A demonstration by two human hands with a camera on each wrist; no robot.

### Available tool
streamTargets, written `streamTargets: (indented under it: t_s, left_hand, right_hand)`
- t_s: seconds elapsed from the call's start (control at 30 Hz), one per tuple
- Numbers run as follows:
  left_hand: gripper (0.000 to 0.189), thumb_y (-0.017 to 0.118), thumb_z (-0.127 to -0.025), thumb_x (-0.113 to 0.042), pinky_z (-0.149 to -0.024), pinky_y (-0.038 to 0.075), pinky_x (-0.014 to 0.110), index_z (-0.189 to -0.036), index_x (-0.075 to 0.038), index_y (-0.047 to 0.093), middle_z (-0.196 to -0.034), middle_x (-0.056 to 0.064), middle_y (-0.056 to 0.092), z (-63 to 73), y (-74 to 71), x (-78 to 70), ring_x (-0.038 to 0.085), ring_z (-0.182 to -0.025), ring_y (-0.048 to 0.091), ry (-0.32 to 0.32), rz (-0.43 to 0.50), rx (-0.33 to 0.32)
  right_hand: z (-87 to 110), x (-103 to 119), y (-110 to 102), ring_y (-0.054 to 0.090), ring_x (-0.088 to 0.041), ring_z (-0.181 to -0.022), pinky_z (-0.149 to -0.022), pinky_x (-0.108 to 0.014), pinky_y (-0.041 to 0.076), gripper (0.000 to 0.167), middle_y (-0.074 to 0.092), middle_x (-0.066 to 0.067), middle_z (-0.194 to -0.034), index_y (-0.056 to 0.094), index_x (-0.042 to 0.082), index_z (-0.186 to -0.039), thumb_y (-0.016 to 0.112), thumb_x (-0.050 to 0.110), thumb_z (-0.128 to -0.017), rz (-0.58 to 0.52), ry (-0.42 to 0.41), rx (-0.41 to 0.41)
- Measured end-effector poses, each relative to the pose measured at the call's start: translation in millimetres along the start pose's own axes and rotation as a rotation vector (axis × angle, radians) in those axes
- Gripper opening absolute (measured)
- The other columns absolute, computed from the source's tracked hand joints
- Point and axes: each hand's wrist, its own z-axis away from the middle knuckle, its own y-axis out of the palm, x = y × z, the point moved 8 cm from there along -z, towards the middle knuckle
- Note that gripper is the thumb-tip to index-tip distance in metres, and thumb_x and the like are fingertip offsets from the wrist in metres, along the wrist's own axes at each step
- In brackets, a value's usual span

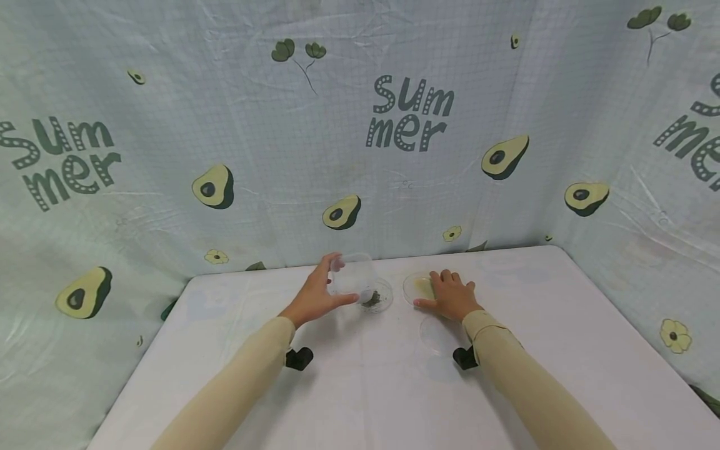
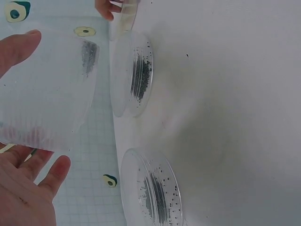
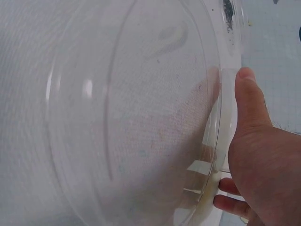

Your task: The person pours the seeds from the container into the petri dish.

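Note:
My left hand (image 1: 317,297) grips a translucent plastic cup (image 1: 354,275) between thumb and fingers, tilted above the table. Dark grains cling inside the cup (image 2: 47,89) in the left wrist view. Just right of it, a clear petri dish (image 1: 384,300) holds a dark heap of grains. Another petri dish with dark grains (image 2: 157,193) shows in the left wrist view; I cannot make it out in the head view. My right hand (image 1: 452,297) holds a petri dish with yellowish contents (image 1: 419,287), thumb on the near side and fingers on the far side.
A clear round dish or lid (image 1: 435,334) lies on the white table (image 1: 360,387) in front of the right hand, large in the right wrist view. A patterned curtain (image 1: 270,206) hangs behind the table. Stray specks dot the tabletop.

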Motion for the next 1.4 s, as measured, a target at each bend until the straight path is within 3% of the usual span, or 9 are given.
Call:
streamTargets:
  t_s: [0.67,1.17,1.4]
  left_hand:
    - [0.095,0.082,-0.074,-0.042,-0.108,0.043,0.046,-0.149,-0.020,0.026,-0.145,0.007,0.045,-12.0,11.3,-12.2,0.025,-0.135,0.044,0.044,-0.024,0.010]
    - [0.095,0.082,-0.074,-0.041,-0.106,0.043,0.053,-0.149,-0.022,0.026,-0.147,0.006,0.045,-18.1,17.9,-19.4,0.027,-0.131,0.047,0.026,-0.034,0.007]
    - [0.096,0.081,-0.075,-0.040,-0.110,0.037,0.052,-0.150,-0.021,0.024,-0.148,0.006,0.044,-21.9,20.6,-23.5,0.026,-0.136,0.044,0.049,-0.071,0.002]
  right_hand:
    - [-4.0,-4.4,6.2,0.043,-0.043,-0.125,-0.093,-0.076,0.035,0.095,0.047,-0.024,-0.134,0.041,0.001,-0.144,0.060,0.069,-0.081,-0.044,-0.017,-0.010]
    - [-1.3,-2.7,2.3,0.042,-0.043,-0.127,-0.095,-0.076,0.034,0.092,0.046,-0.024,-0.135,0.040,0.002,-0.144,0.061,0.066,-0.082,-0.040,0.005,0.013]
    - [-0.2,-1.9,1.6,0.042,-0.042,-0.126,-0.095,-0.076,0.034,0.093,0.046,-0.024,-0.134,0.039,0.002,-0.145,0.060,0.067,-0.082,-0.038,0.005,0.013]
